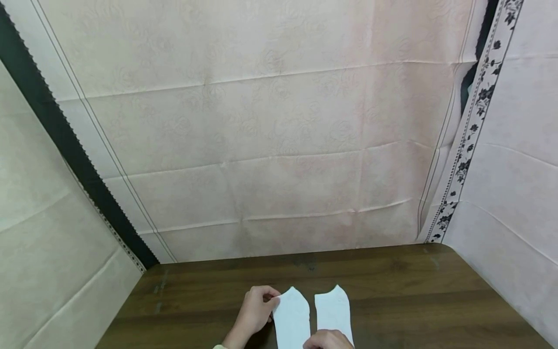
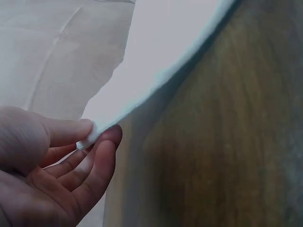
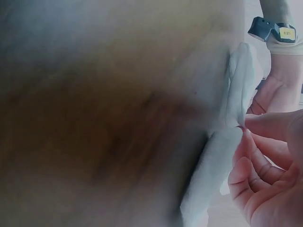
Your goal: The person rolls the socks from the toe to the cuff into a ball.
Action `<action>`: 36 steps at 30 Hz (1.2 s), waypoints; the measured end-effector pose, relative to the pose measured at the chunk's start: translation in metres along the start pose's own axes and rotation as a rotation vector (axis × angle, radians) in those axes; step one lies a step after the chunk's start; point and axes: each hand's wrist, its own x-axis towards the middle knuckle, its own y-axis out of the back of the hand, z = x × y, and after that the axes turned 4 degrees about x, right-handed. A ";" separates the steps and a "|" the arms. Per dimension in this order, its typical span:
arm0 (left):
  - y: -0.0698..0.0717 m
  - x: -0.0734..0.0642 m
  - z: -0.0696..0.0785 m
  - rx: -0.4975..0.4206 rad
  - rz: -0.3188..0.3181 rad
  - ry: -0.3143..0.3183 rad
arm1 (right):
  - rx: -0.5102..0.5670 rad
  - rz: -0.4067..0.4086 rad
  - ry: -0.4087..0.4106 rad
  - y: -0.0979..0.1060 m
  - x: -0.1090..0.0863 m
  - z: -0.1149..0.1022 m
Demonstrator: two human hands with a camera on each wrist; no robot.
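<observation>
I see a left white strip [image 1: 291, 320] and a right white strip [image 1: 333, 308] of soft fabric side by side, a narrow gap between their upper ends; the left hand [image 1: 257, 309] pinches the left white strip's outer top corner and the right hand [image 1: 329, 340] pinches fabric lower down, over the wooden table [image 1: 418, 295]. I judge this as straightening, the next move calling for a gentle, even pull. The left wrist view shows that corner apparently lifted, the right wrist view two pale folds [image 3: 208, 175] meeting at the right hand's grip, details the head view hides.

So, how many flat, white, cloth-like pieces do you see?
2: the left piece, pinched by the left hand, and the right piece beside it. More may be hidden below.
</observation>
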 end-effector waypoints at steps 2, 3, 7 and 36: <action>0.001 0.001 0.002 -0.008 -0.005 0.003 | 0.021 -0.007 -0.006 0.001 0.000 -0.001; 0.001 0.001 0.003 -0.012 -0.007 0.000 | 0.036 -0.010 -0.016 0.002 0.000 -0.001; 0.002 0.002 0.005 -0.017 -0.009 -0.025 | 0.076 -0.020 -0.026 0.005 0.000 -0.003; -0.007 0.010 0.019 -0.074 0.001 -0.063 | 0.229 -0.031 -0.039 0.027 -0.005 -0.008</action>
